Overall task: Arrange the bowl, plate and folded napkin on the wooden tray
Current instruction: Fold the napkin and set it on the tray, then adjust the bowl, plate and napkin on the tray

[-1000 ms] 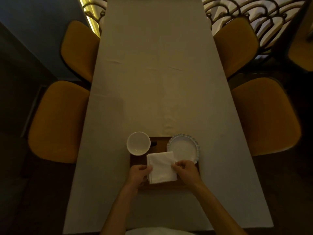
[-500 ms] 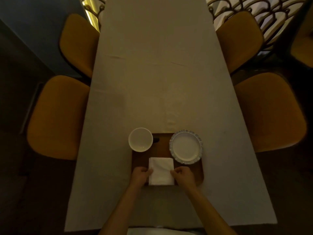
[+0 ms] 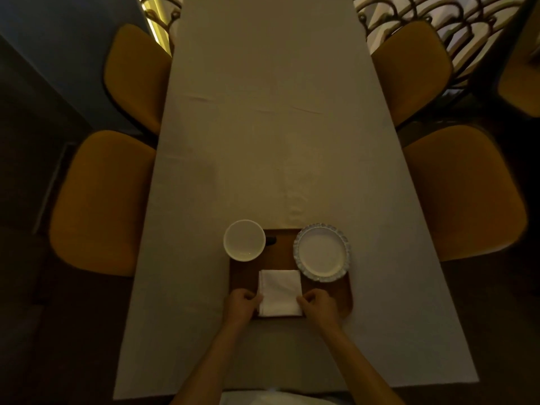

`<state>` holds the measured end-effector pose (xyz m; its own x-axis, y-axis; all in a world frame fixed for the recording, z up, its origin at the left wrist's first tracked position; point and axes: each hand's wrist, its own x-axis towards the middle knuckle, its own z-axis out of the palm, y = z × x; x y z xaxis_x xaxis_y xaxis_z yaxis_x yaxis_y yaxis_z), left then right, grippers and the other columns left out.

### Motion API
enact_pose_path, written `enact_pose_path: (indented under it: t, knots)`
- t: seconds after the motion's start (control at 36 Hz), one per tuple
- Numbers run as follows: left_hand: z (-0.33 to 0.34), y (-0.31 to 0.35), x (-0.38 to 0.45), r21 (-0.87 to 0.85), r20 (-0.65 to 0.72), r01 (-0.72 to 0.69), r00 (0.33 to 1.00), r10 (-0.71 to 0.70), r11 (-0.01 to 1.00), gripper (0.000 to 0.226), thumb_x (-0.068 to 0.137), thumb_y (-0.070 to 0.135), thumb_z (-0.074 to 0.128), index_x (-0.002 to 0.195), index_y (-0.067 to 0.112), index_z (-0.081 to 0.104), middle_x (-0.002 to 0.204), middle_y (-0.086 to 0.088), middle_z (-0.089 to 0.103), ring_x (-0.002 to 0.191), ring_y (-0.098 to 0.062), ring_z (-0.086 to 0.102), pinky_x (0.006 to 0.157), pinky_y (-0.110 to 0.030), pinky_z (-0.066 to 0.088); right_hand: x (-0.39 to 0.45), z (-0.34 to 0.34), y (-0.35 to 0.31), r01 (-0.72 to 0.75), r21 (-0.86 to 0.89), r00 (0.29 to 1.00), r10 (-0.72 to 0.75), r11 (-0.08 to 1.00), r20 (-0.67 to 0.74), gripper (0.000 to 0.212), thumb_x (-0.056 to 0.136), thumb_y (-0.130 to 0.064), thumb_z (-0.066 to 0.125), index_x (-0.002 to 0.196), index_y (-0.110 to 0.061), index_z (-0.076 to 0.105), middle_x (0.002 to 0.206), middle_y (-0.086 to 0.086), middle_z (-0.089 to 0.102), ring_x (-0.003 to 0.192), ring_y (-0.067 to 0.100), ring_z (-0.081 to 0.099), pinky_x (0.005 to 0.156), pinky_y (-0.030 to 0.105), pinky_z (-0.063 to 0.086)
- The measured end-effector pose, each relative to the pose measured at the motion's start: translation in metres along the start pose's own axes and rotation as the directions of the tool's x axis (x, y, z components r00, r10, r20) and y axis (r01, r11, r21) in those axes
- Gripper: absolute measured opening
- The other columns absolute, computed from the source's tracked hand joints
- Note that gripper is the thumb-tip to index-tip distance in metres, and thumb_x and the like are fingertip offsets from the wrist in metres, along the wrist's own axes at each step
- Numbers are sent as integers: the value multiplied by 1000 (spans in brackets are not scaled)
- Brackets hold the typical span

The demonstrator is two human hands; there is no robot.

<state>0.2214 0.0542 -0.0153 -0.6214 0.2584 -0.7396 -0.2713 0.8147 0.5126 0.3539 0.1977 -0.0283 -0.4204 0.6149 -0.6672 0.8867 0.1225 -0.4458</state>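
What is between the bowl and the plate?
In the head view, bare wood of the tray shows between the bowl and the plate, plus a small dark thing right beside the bowl, too dim to identify.

— What carries it all?

— A long table [image 3: 277, 141] under a pale cloth, creased across the far half.

— And directly on the cloth?

— Only a wooden tray [image 3: 344, 299], near the end closest to the person — its long sides set across the table, well inside both edges.
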Motion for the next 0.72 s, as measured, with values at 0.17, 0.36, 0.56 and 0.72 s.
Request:
enact_pose_path:
  t: [0.17,0.36,0.56,0.72]
  knots:
    - [2,3,0,15,-26,-17,1000,17,1000,25,82,23,73,81,-1,69,86,-23,71,83,-35,66,72,-39,51,6,-2,1,-30,-3,1000,30,1000,-2,17,86,-37,65,88,-20,68,90,0,70,84,16,65,68,27,48]
    - [-6,5,-5,22,-9,-12,1000,12,1000,17,85,14,67,91,-2,71,97,-22,71,92,-34,66,79,-39,51,5,-7,1,-13,44,1000,13,999,-5,18,87,-31,66,91,-14,70,82,0,67,80,16,64,66,25,44]
    - [-38,13,-7,43,-128,-136,982,140,990,13,91,16,58,91,10,70,90,-11,71,76,-18,60,67,-27,43,8,-35,-38,162,199,982,-137,967,-132,21,92,-23,59,75,-13,65,66,-2,60,65,13,56,53,24,37]
    - [-60,29,0,-9,-217,-128,968,123,992,22,93,21,52,83,8,67,82,-11,68,76,-25,61,64,-30,41,29,-54,-103,365,118,927,-349,923,-140,17,96,-28,55,84,-20,65,66,-10,58,58,-1,53,49,11,35]
